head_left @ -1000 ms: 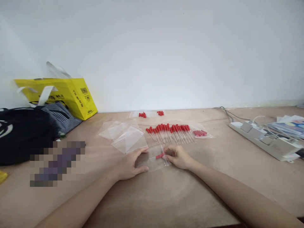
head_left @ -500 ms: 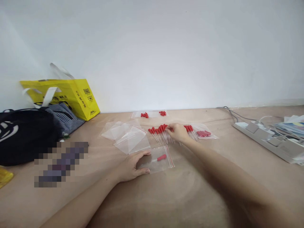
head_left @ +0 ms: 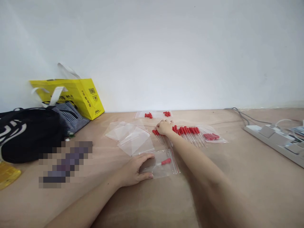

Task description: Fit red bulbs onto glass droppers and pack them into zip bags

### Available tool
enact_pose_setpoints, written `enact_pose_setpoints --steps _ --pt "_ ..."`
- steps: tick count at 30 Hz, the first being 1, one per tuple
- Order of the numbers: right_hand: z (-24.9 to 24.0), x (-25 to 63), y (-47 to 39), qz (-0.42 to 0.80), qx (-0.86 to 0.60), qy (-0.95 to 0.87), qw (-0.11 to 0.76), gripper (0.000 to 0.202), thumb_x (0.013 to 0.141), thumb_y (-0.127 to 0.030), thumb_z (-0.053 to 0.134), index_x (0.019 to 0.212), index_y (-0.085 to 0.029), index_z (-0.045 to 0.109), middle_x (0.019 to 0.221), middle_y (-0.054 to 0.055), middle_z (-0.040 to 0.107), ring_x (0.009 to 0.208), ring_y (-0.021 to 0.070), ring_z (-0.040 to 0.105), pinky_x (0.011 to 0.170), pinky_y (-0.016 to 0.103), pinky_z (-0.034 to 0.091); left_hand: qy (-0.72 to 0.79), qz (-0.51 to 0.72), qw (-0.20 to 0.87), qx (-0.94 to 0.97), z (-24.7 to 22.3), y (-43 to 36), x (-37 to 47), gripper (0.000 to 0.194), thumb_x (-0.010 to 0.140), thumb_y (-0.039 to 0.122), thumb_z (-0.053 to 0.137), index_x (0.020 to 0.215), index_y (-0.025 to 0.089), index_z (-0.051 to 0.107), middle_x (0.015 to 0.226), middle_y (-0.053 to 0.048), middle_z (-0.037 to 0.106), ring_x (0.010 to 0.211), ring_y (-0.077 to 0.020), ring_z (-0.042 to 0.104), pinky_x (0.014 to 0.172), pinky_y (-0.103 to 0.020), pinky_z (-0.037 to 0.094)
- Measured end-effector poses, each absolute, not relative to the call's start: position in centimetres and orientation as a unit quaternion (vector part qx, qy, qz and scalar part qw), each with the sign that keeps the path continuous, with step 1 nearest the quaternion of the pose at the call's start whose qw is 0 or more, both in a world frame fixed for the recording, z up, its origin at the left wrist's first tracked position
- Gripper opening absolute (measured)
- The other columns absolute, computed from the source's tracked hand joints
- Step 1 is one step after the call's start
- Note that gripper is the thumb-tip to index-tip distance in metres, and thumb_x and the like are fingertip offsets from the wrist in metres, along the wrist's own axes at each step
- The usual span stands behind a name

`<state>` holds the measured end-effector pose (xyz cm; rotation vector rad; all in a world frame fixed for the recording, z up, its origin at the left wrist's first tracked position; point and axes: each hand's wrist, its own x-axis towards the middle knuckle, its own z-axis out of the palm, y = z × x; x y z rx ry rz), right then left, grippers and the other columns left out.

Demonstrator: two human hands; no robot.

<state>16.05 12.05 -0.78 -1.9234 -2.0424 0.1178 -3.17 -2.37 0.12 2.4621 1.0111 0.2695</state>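
My left hand lies on the table with thumb and fingers spread, over the left end of a clear zip bag. Inside that bag is one dropper with a red rubber bulb. Farther off, my right hand is at the left part of a row of droppers with red bulbs and clear thin stems. Its thumb and index finger are pinched at a red bulb, while the other fingers stick out. The hand hides some bulbs behind it.
Overlapping clear zip bags lie left of the row. A bag with red bulbs lies at its right end, another bag near the wall. Dark bag and yellow bag stand left; a power strip lies right.
My right hand has moved left along the dropper row, uncovering bulbs in its middle. My left hand stays on the zip bag. The view has turned slightly left.
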Motion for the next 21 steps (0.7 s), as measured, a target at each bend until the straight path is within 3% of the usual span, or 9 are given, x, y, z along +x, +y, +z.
enact_pose_setpoints --steps 10,17,21 --pt "-0.9 17.4 12.1 0.118 -0.671 -0.670 0.297 0.018 0.076 -0.031 0.048 0.077 -0.017 0.060 0.091 0.010 0.060 0.097 0.0264 0.047 0.086 0.052 0.023 0.370 0.091 0.243 0.892 0.3 -2.3 -3.0 0.054 0.075 0.047 0.053 0.121 0.023 0.038 0.128 -0.005 0.042 0.115 -0.0226 0.040 0.095 -0.037 0.034" --pt "-0.3 20.3 10.4 0.172 -0.552 -0.657 0.483 0.021 0.083 -0.033 0.035 0.089 -0.017 0.048 0.083 0.004 0.060 0.074 0.0110 0.056 0.069 0.026 0.042 0.370 0.099 0.244 0.891 0.1 -2.3 -3.1 0.055 0.074 0.047 0.053 0.121 0.023 0.038 0.128 -0.005 0.042 0.114 -0.0230 0.041 0.095 -0.037 0.033" --pt "-0.3 23.5 6.5 0.181 -0.500 -0.574 0.623 0.034 0.081 -0.046 0.035 0.092 -0.016 0.047 0.077 0.003 0.057 0.066 0.0107 0.054 0.061 0.024 0.043 0.365 0.107 0.245 0.892 0.0 -2.1 -3.1 0.054 0.074 0.047 0.054 0.120 0.023 0.039 0.128 -0.005 0.043 0.114 -0.0227 0.041 0.095 -0.036 0.033"
